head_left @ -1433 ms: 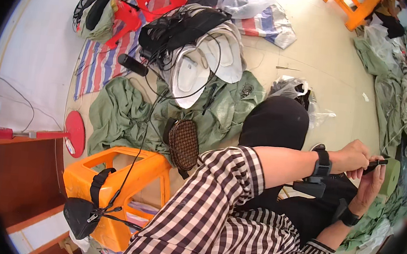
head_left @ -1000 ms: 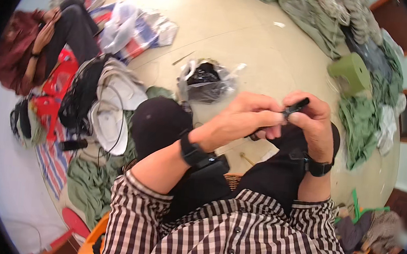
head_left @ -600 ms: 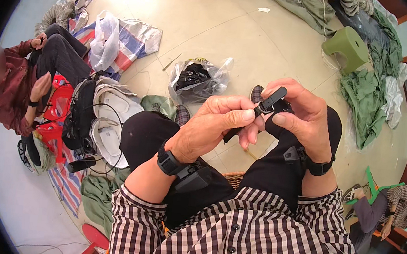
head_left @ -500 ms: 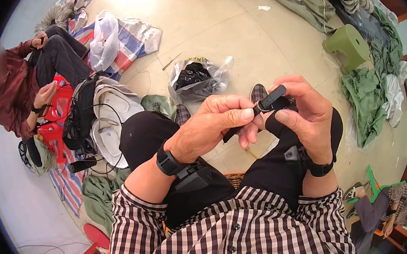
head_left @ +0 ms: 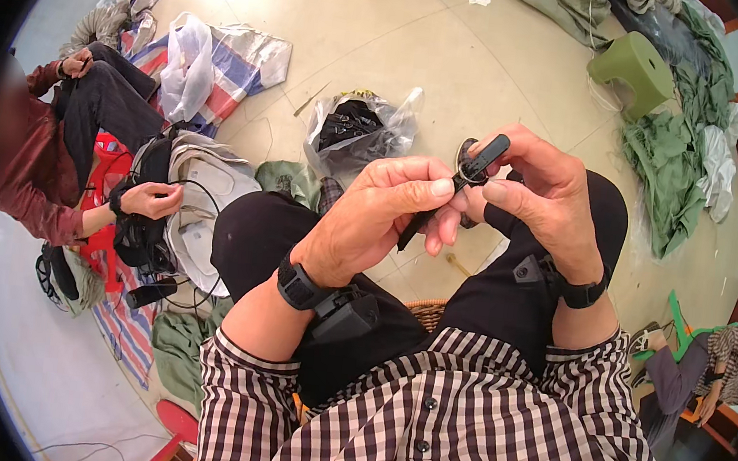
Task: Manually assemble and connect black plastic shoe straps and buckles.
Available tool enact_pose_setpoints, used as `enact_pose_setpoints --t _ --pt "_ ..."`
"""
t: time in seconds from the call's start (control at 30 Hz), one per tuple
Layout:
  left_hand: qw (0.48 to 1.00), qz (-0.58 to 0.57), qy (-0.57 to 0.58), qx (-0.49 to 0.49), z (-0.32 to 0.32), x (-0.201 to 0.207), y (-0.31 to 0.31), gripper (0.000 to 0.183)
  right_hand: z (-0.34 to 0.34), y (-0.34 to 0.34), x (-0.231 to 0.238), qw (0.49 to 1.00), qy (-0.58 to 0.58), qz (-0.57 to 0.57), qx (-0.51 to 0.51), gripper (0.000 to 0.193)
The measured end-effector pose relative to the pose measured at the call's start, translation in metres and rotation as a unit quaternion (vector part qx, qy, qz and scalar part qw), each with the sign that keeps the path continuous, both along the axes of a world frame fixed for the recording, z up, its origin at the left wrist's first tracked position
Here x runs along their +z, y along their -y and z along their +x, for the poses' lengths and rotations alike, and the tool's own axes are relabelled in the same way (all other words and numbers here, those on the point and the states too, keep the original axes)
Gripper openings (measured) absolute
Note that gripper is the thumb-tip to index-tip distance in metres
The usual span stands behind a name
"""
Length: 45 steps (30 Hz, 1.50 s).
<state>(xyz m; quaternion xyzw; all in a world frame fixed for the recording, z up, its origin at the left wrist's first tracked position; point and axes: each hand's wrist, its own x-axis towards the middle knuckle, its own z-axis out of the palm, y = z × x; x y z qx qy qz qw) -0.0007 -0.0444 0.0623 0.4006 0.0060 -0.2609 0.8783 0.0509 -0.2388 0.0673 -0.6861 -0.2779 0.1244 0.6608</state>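
Above my lap, between my knees, both hands work on a short black strap [head_left: 412, 229] with a metal ring [head_left: 462, 158] and a flat black plastic piece [head_left: 488, 153] at its upper end. My left hand [head_left: 380, 209] is closed, pinching the strap just below the ring between thumb and fingers. The strap's loose end hangs under those fingers. My right hand [head_left: 554, 199] curls around the plastic piece from the other side, its index finger behind the piece and its thumb near the ring. Part of the right fingers' hold is hidden.
On the floor ahead lies a clear plastic bag [head_left: 396, 131] with black items inside. A green stool [head_left: 634, 76] and green cloth [head_left: 669, 162] are at right. White padded pieces [head_left: 209, 184] sit left, beside a seated person [head_left: 33, 163]. Below my hands is a wicker basket [head_left: 426, 312].
Both hands have shifted slightly left with the strap, and the ring shows more clearly around it. The person at left has moved a hand over toward the white pieces.
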Motion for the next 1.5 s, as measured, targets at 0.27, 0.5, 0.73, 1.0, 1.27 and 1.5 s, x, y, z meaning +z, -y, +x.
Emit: enact_pose_setpoints --t 0.27,0.5,0.73,1.0,1.27,1.5 --pt "1.0 0.024 0.002 -0.001 -0.002 -0.006 0.001 0.019 -0.005 0.001 0.005 0.994 -0.11 -0.005 0.009 0.019" --pt "0.998 0.014 -0.011 -0.063 -0.002 -0.004 -0.009 0.021 -0.004 -0.002 -0.001 0.994 -0.1 -0.014 0.039 0.016" --pt "0.998 0.027 -0.012 -0.048 -0.007 -0.01 -0.008 0.021 -0.004 -0.003 -0.007 0.994 -0.081 -0.019 0.066 0.017" --pt "1.0 0.017 -0.003 -0.016 -0.011 -0.011 -0.002 0.02 -0.006 -0.004 -0.01 0.98 -0.157 0.062 0.105 0.017" --pt "0.999 -0.024 -0.002 -0.037 -0.009 -0.013 -0.007 0.022 -0.009 -0.01 -0.006 0.982 -0.153 0.067 0.092 0.017" --pt "1.0 -0.005 -0.004 -0.015 -0.012 -0.012 -0.004 0.021 -0.011 -0.011 -0.007 0.986 -0.133 0.057 0.086 0.016"
